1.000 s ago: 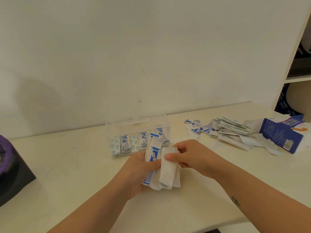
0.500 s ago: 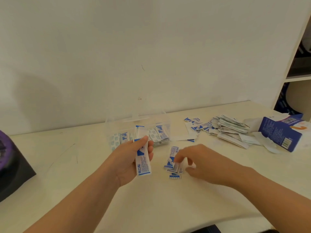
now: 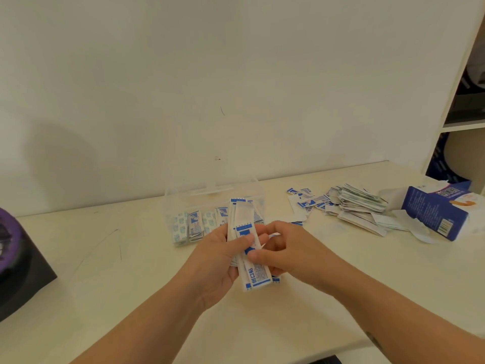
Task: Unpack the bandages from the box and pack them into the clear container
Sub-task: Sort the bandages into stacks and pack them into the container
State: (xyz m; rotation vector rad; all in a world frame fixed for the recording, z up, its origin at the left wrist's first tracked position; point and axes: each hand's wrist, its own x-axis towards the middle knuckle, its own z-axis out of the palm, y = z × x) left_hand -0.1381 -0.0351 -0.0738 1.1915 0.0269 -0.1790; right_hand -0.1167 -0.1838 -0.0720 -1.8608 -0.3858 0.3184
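Off the table (image 3: pixel 118 271), dropped bandages (image 3: pixel 256 277) were regathered and are clamped by fingers of left hand (image 3: pixel 217 256) and right hand (image 3: pixel 294 250), ready for packing.

1. The left forearm (image 3: pixel 147 319) enters from the near left and angles right toward the far side, ending in the left hand (image 3: pixel 221 254)
2. The left hand grips a bundle of bandage strips (image 3: pixel 256 277), thumb across the front, fingers curled behind
3. The right forearm (image 3: pixel 393 306) enters from the near right, angling left to the right hand (image 3: pixel 291 249)
4. The right hand meets the left, thumb and curled fingers pinching the same bundle from its right side
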